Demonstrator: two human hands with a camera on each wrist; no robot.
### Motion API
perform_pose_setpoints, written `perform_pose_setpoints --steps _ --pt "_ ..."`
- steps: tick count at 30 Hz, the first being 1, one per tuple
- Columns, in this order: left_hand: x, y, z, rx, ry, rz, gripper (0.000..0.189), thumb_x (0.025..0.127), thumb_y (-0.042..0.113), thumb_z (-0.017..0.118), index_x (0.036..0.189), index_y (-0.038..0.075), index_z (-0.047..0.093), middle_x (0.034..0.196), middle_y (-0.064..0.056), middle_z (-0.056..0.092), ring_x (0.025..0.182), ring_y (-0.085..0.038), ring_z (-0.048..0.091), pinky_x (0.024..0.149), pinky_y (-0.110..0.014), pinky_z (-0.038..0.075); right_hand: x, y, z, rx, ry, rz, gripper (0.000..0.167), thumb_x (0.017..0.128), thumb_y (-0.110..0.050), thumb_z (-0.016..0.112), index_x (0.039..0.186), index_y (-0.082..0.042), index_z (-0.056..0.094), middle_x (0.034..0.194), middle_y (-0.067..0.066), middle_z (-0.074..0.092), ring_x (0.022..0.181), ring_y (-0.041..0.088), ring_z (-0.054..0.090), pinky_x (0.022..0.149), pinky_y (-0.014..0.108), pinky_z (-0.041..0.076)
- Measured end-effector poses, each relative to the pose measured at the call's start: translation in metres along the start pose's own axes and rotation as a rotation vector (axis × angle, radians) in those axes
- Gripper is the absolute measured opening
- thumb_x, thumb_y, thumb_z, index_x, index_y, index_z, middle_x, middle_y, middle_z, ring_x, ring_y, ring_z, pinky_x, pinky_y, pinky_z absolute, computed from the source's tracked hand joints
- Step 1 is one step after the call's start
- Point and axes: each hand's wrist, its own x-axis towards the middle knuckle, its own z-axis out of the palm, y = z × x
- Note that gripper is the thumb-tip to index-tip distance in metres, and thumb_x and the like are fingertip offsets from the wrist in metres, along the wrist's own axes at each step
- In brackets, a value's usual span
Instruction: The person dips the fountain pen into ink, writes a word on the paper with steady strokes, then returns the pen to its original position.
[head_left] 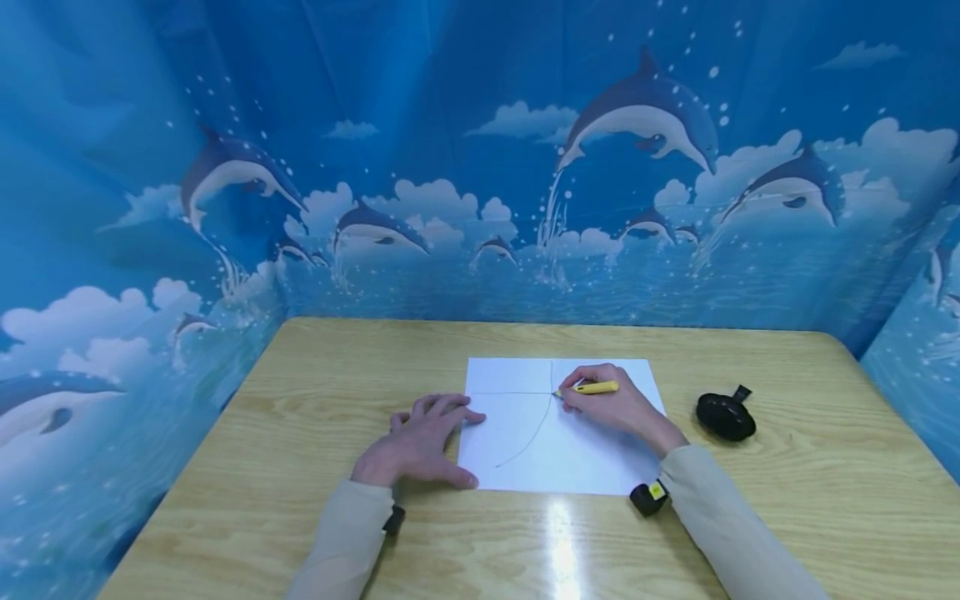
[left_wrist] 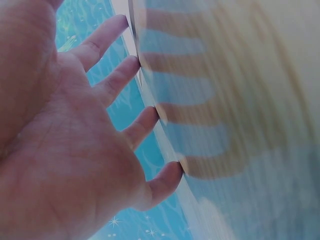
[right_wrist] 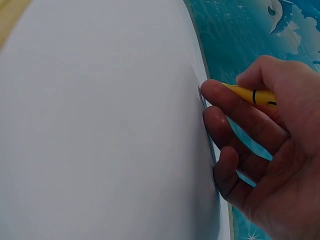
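Observation:
A white sheet of paper (head_left: 517, 454) lies on the wooden table, marked with a thin horizontal line, a short vertical line near the top and a curve running down to the lower left. My right hand (head_left: 611, 400) pinches a yellow pen (head_left: 597, 387), its tip at the point where the lines meet. In the right wrist view the same pen (right_wrist: 252, 95) sits between thumb and fingers, the other fingertips on the sheet. My left hand (head_left: 423, 442) rests at the sheet's left edge with its fingers spread; in the left wrist view its fingertips (left_wrist: 150, 115) touch the surface.
To the right of the paper sits a small black rounded object (head_left: 725, 417) with a short tab. The wooden table (head_left: 352, 358) ends at a blue curtain (head_left: 480, 275) printed with dolphins. Dark wrist devices hang by both sleeves, one near the paper's lower right corner.

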Motion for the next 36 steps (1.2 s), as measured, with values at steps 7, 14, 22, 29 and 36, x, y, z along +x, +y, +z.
perform_pose_setpoints --steps 7,14,22,29,36 --pt "-0.0002 0.0001 0.0002 0.003 0.001 -0.004 0.084 0.074 0.057 0.085 0.148 0.037 0.052 0.167 0.004 0.031 0.155 -0.042 0.019 0.11 -0.077 0.026 -0.0014 0.0001 -0.0005 -0.016 -0.001 0.008 0.015 0.097 -0.024 0.067 0.103 -0.013 0.077 0.081 0.0 0.076 0.073 0.018 0.063 0.064 0.026 0.047" --pt "0.0008 -0.0007 0.0009 0.008 0.0 -0.003 0.084 0.074 0.058 0.085 0.148 0.037 0.051 0.167 0.004 0.031 0.155 -0.042 0.019 0.11 -0.076 0.026 -0.0019 -0.0005 -0.0006 -0.021 -0.003 0.007 0.013 0.095 -0.022 0.068 0.099 -0.013 0.077 0.079 -0.001 0.075 0.072 0.017 0.062 0.063 0.025 0.045" --pt "0.0004 0.0009 0.0002 0.019 0.001 -0.013 0.085 0.074 0.058 0.085 0.149 0.038 0.051 0.167 0.004 0.03 0.155 -0.042 0.019 0.111 -0.077 0.025 -0.0028 -0.0002 -0.0007 -0.045 -0.002 -0.003 0.012 0.092 -0.021 0.07 0.099 -0.014 0.078 0.083 -0.002 0.075 0.073 0.017 0.06 0.066 0.025 0.046" --pt "0.0005 0.001 0.0003 0.026 -0.002 -0.011 0.085 0.074 0.058 0.085 0.149 0.038 0.051 0.167 0.004 0.03 0.155 -0.041 0.019 0.111 -0.077 0.025 -0.0052 -0.0022 -0.0003 -0.054 -0.003 -0.008 0.013 0.091 -0.02 0.07 0.099 -0.013 0.078 0.081 -0.002 0.075 0.072 0.017 0.059 0.066 0.025 0.044" --pt "-0.0002 0.0012 -0.001 0.028 -0.013 -0.012 0.085 0.075 0.058 0.084 0.15 0.038 0.049 0.168 0.005 0.029 0.155 -0.041 0.018 0.112 -0.077 0.024 -0.0054 -0.0008 -0.0018 -0.044 -0.018 -0.001 0.012 0.093 -0.022 0.07 0.098 -0.013 0.077 0.078 0.0 0.074 0.069 0.017 0.056 0.062 0.024 0.042"
